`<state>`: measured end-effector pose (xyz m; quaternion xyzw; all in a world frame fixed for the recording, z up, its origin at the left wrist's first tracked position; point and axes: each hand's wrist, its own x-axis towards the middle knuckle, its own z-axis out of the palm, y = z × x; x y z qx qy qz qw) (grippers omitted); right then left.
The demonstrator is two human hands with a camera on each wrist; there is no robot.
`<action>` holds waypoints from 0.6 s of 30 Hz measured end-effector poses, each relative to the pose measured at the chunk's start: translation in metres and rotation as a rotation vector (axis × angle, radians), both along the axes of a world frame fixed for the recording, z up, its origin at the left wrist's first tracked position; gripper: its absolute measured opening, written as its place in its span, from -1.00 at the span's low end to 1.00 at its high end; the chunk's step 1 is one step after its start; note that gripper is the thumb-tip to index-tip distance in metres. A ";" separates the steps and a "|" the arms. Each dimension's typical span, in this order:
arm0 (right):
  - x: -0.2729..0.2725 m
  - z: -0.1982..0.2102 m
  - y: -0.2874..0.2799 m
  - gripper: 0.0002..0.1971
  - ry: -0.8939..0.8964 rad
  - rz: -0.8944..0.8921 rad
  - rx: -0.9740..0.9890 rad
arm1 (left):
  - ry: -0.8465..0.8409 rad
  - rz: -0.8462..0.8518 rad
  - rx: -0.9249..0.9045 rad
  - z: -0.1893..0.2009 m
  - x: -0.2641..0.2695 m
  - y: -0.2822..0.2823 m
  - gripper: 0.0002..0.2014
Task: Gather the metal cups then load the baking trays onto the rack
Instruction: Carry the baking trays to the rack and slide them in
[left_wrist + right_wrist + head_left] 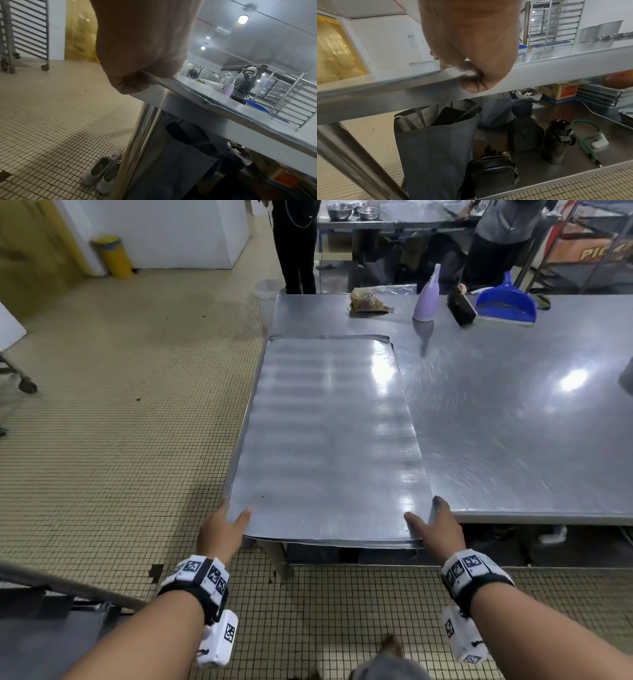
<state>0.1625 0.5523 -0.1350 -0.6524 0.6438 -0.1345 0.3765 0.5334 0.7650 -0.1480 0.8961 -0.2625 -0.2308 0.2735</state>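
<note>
1. Baking tray [325, 436]: large, flat, bare sheet metal; lies lengthwise at the left end of the bench [513, 412], its near short edge overhanging the bench front, judged so the fingers can get beneath; a second edge shows just under the near lip, so it may sit on a stack, though this cannot be told for sure.
2. Left hand [222, 529]: at the near left corner of the tray; thumb on top, fingers curled under the rim; grip closed on the tray edge, confirmed in the left wrist view [137, 56].
3. Right hand [436, 529]: at the near right corner of the tray; same hold, thumb above and fingers below; grip closed on the rim, confirmed in the right wrist view [471, 51].
4. Reason for hold, judged: a hand at each near corner keeps a wide, thin sheet level when lifted.
5. Rack [25, 33]: wheeled, with slide rails; stands on the tiled floor well left of the tray; judged the likely destination.
6. Metal cups: none on the tray; the gathering step appears done.
7. Beyond the tray on the bench: lilac spray bottle [426, 297]; blue dustpan [505, 302]; hand brush [461, 308]; clear bag with brown contents [368, 301].
</note>
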 end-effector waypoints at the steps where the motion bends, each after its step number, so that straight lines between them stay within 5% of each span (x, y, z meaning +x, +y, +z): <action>1: -0.002 -0.001 0.000 -0.10 0.007 0.027 0.009 | 0.004 0.007 -0.008 0.002 -0.001 0.001 -0.05; 7: -0.032 -0.006 -0.012 -0.01 -0.051 0.132 0.070 | 0.012 -0.017 -0.003 0.014 -0.024 0.006 -0.27; 14: -0.086 -0.005 -0.021 0.22 -0.134 0.136 0.126 | 0.173 -0.042 -0.105 0.007 -0.066 0.006 -0.27; 18: -0.127 -0.002 -0.020 0.13 -0.201 0.098 0.150 | 0.292 -0.099 -0.141 0.013 -0.098 -0.006 -0.40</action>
